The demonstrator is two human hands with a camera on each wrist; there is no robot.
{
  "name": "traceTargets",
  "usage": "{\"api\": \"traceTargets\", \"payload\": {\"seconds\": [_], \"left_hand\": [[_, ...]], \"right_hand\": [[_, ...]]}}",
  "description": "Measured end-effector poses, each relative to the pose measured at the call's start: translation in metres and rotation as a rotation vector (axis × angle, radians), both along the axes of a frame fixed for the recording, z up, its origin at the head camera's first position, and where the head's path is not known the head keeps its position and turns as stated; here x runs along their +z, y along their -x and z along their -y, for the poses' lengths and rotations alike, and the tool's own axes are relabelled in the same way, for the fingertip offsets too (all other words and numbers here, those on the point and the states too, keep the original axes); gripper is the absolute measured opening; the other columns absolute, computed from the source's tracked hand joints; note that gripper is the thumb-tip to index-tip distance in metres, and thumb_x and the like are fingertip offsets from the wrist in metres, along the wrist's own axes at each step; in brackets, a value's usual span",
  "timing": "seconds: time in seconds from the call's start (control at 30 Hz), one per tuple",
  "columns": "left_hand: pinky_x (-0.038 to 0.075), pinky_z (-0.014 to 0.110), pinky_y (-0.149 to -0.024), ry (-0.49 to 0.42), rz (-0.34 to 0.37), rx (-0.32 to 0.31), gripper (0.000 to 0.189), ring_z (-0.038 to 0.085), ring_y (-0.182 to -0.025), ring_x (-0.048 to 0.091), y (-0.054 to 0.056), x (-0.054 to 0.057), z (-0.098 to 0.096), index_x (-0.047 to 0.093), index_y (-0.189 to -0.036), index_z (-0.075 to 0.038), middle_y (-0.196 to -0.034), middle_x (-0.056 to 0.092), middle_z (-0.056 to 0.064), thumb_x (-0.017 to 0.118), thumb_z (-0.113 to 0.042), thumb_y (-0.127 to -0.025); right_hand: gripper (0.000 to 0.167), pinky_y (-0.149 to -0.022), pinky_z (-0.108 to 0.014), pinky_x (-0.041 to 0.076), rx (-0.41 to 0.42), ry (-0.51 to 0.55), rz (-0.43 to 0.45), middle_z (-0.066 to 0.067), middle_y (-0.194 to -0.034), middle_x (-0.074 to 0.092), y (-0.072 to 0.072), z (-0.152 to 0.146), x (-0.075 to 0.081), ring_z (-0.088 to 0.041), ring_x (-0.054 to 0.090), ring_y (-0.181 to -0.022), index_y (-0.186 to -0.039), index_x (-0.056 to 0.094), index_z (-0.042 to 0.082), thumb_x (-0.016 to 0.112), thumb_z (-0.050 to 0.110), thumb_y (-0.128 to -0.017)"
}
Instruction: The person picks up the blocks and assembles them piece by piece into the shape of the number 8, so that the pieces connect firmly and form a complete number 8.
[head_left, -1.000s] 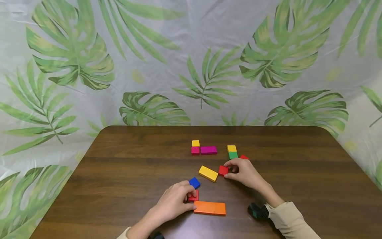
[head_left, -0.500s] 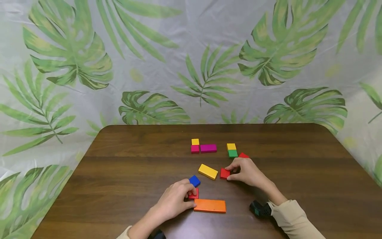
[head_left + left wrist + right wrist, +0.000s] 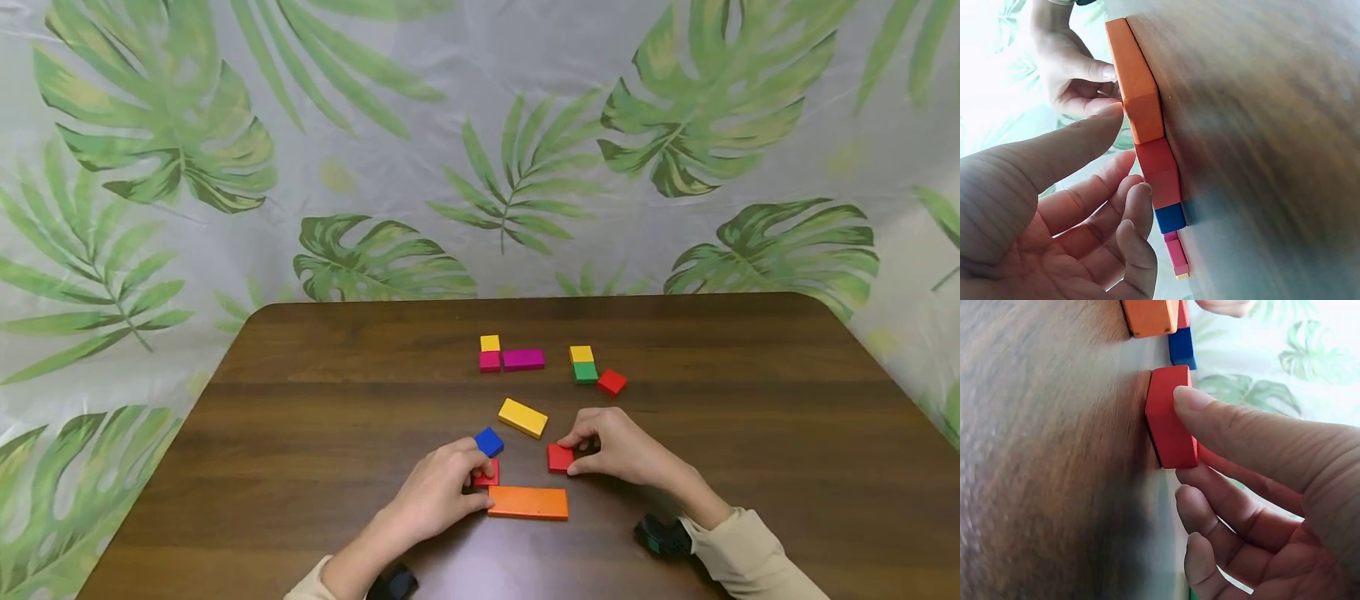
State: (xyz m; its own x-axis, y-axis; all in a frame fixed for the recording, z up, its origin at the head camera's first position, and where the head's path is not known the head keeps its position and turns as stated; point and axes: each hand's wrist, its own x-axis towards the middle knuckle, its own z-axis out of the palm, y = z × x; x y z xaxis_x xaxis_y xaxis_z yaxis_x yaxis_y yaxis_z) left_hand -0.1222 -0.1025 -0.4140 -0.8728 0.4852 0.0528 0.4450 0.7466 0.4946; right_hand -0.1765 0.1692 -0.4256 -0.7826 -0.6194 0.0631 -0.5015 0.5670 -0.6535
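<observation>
My left hand [image 3: 442, 486] lies at the left end of an orange rectangular block [image 3: 528, 503]. Its thumb touches that block's edge, while the bent index finger rests on a small red square block [image 3: 487, 473] just behind it. A blue square block [image 3: 490, 442] sits beyond the red one, partly behind the fingers. In the left wrist view, the orange block [image 3: 1138, 87] and red block [image 3: 1159, 169] stand end to end. My right hand [image 3: 618, 446] pinches another red square block [image 3: 559, 457] between thumb and index finger, low over the table [image 3: 1054, 456].
A yellow rectangular block [image 3: 522, 417] lies between the hands, farther back. Behind it are a purple block [image 3: 523, 360], a magenta square [image 3: 489, 362] and a yellow square [image 3: 490, 342]. Back right sit a yellow square [image 3: 582, 354], a green square [image 3: 585, 372] and a red square [image 3: 612, 382].
My right hand has drawn its red block nearer to me, away from the yellow rectangle, uncovering the red square at back right. My left hand stays by the orange block. The view tips down slightly.
</observation>
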Motion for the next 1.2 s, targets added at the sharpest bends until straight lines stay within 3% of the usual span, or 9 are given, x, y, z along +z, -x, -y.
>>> {"api": "traceTargets", "payload": {"seconds": [0.4, 1.03, 1.2], "left_hand": [[0.037, 0.015, -0.058, 0.006, -0.012, 0.012, 0.020, 0.001, -0.066, 0.044, -0.0001, 0.0020, 0.0017, 0.065, -0.082, -0.014, -0.080, 0.054, -0.006, 0.080, -0.022, -0.072], [0.038, 0.014, -0.059, 0.004, -0.011, 0.001, 0.020, 0.000, -0.067, 0.045, -0.0011, 0.0011, -0.0015, 0.065, -0.083, -0.014, -0.080, 0.054, -0.007, 0.080, -0.023, -0.072], [0.038, 0.014, -0.060, 0.002, -0.004, 0.002, 0.020, 0.000, -0.067, 0.044, -0.0020, 0.0027, -0.0003, 0.065, -0.083, -0.014, -0.081, 0.054, -0.006, 0.080, -0.022, -0.073]], "right_hand": [[0.022, -0.065, -0.019, 0.047, 0.064, -0.038, 0.013, 0.004, -0.082, 0.062, -0.0030, 0.0066, 0.0071, -0.003, 0.051, -0.072, -0.088, 0.073, 0.013, 0.081, 0.022, -0.070], [0.022, -0.065, -0.019, 0.047, 0.047, -0.052, 0.055, 0.007, -0.081, 0.060, -0.0098, -0.0002, 0.0067, -0.001, 0.050, -0.072, -0.087, 0.071, 0.016, 0.082, 0.022, -0.069], [0.022, -0.065, -0.018, 0.047, 0.055, -0.054, 0.019, 0.008, -0.081, 0.060, -0.0100, 0.0007, 0.0068, -0.001, 0.050, -0.071, -0.087, 0.071, 0.018, 0.082, 0.021, -0.069]]}}
